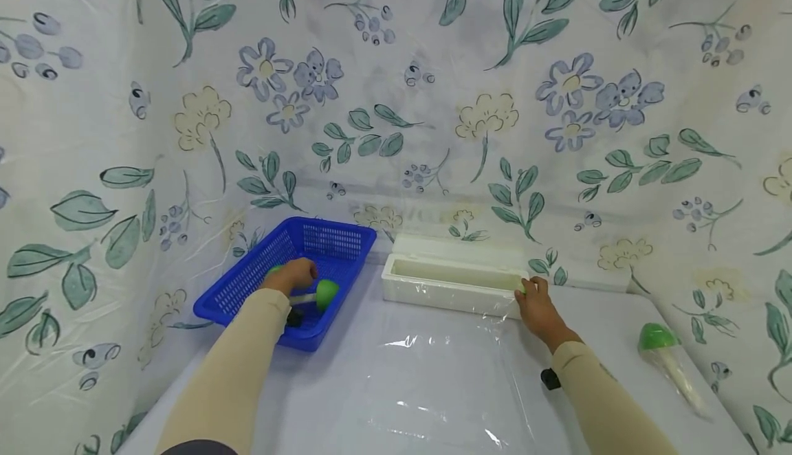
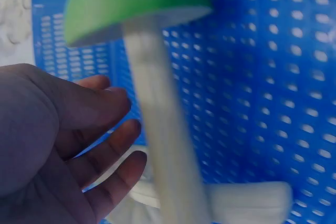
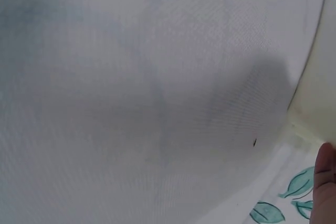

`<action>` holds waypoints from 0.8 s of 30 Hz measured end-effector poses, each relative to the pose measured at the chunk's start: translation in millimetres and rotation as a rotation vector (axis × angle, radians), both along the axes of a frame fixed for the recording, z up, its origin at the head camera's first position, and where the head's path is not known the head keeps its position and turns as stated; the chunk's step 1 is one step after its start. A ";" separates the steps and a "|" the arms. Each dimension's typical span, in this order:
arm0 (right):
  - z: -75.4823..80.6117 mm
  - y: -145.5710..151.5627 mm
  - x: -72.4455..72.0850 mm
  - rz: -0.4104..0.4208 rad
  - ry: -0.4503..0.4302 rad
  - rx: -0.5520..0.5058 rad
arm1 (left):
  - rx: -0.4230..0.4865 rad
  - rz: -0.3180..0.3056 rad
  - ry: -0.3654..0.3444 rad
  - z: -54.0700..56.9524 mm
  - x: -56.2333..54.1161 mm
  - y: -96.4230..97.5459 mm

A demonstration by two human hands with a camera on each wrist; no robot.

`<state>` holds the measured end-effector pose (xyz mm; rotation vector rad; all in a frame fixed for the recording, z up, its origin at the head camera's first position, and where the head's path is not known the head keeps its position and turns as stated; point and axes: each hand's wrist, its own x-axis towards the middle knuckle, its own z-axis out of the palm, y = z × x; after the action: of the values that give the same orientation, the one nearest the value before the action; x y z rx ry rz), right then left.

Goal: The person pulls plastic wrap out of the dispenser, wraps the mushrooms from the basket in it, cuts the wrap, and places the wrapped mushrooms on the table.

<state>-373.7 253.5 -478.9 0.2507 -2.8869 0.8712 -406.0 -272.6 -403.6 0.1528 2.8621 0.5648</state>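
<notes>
A blue perforated basket (image 1: pixel 355 235) holds toy mushrooms with green caps and pale stems. My left hand (image 1: pixel 291 276) is inside it, over the mushrooms. In the left wrist view a toy mushroom (image 2: pixel 163 108) stands out close to the camera, and the fingers (image 2: pixel 113 148) lie loosely curved beside its stem, with nothing between them. A second pale stem (image 2: pixel 252 200) crosses behind. On the table's far side is a long white box (image 1: pixel 445 295); my right hand (image 1: pixel 538 311) grips its right end. A small green patch shows at those fingertips, too small to identify.
Another green-capped toy mushroom (image 1: pixel 658 338) lies at the table's right side, partly under clear plastic film. A small black object (image 1: pixel 550 379) sits by the right forearm. Floral sheeting (image 1: pixel 396 159) hangs behind and at both sides. Clear film covers the white table (image 1: pixel 421 379).
</notes>
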 end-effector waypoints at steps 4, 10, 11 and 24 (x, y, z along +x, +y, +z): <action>2.2 0.2 -0.8 -0.005 0.019 0.018 | -0.019 -0.004 -0.049 -6.8 -2.2 -9.4; 5.8 1.4 -0.8 -0.008 0.028 0.024 | 0.026 -0.046 -0.027 -0.6 0.1 -10.3; 5.9 1.8 -0.7 -0.008 0.030 0.024 | 0.033 -0.045 -0.030 2.5 1.9 -8.5; 7.0 0.3 0.2 -0.014 -0.007 0.032 | 0.007 -0.100 -0.118 8.7 3.8 -3.6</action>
<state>-373.5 253.9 -471.9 0.2302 -2.9075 0.8253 -402.3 -276.2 -394.9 0.2532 2.7218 0.5448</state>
